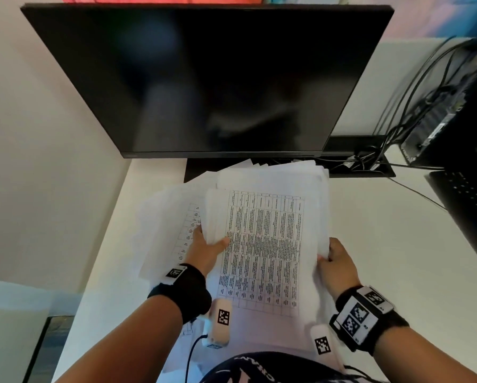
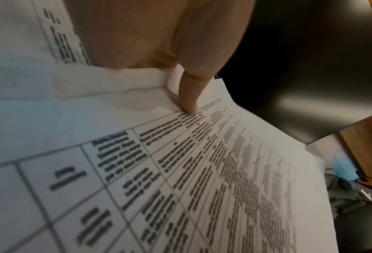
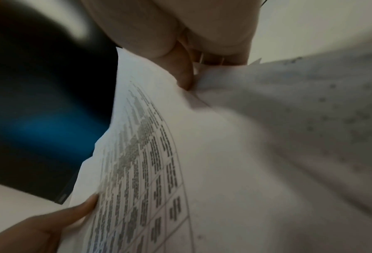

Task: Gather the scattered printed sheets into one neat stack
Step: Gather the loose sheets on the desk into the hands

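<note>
A thick bundle of printed sheets [image 1: 262,244], its top page a dense table, lies in front of me on the white desk [image 1: 384,244]. My left hand [image 1: 207,248] grips the bundle's left edge, thumb [image 2: 189,95] on the top page [image 2: 202,179]. My right hand [image 1: 334,261] pinches the right edge, thumb [image 3: 184,75] over the sheets [image 3: 224,154]. More loose sheets [image 1: 171,225] fan out to the left under my left hand, and others [image 1: 273,172] poke out at the far end beneath the monitor. The bundle's edges are uneven.
A dark monitor [image 1: 204,78] stands just behind the papers, its base partly under them. A black computer case [image 1: 458,111] with several cables [image 1: 370,158] and a black keyboard [image 1: 464,205] sit at the right. The desk's left edge runs close to a wall.
</note>
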`<action>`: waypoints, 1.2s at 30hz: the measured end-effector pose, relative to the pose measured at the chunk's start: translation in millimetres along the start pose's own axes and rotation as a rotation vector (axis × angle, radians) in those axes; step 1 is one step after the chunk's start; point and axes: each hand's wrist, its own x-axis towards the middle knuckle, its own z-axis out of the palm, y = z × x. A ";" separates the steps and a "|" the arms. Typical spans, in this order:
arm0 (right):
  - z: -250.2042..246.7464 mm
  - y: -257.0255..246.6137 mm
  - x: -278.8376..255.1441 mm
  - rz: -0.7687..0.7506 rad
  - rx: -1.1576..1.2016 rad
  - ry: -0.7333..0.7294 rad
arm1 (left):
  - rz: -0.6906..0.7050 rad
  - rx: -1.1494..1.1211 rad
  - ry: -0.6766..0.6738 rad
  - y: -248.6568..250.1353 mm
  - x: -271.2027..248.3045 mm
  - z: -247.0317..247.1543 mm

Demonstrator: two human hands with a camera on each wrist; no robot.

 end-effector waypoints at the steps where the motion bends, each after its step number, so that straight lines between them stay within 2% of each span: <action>1: -3.3 -1.7 -1.9 -0.001 0.068 -0.007 | 0.019 -0.020 -0.039 -0.1 -4.6 -1.6; 4: -11.3 -4.6 -3.8 0.013 0.214 -0.009 | 0.099 -0.004 -0.110 9.5 -21.8 -7.5; 6: -14.3 -10.0 -6.2 -0.010 0.190 -0.028 | 0.137 -0.022 -0.102 20.9 -30.7 -11.1; 8: -13.2 -23.2 -10.2 -0.040 0.267 -0.116 | 0.180 -0.034 -0.068 33.3 -36.0 -12.7; 11: -10.5 -50.1 -12.9 -0.200 0.188 -0.160 | 0.276 -0.043 -0.054 58.1 -44.7 -14.1; 14: -18.8 -83.9 -15.1 -0.308 0.246 -0.079 | 0.398 -0.086 -0.002 89.2 -54.5 -18.8; 18: -37.0 -126.5 -32.8 -0.604 0.366 0.024 | 0.634 -0.181 0.160 137.3 -80.6 -26.8; 21: -39.3 -138.2 -46.4 -0.773 0.392 0.032 | 0.780 -0.157 0.193 153.9 -98.7 -27.5; 23: -35.7 -133.8 -49.2 -0.776 0.397 0.010 | 0.785 -0.140 0.166 151.1 -103.8 -26.7; 26: -29.4 -119.8 -46.7 -0.682 0.393 -0.033 | 0.688 -0.086 0.135 134.7 -93.4 -30.2; 30: -24.3 -113.0 -38.5 -0.585 0.381 -0.060 | 0.597 -0.010 0.019 132.9 -86.4 -34.0; 33: -19.7 -121.4 -35.2 -0.575 0.357 -0.056 | 0.568 0.003 -0.006 139.4 -84.3 -32.5; 36: -19.2 -124.0 -30.9 -0.564 0.339 -0.018 | 0.551 -0.029 0.024 140.9 -81.2 -31.6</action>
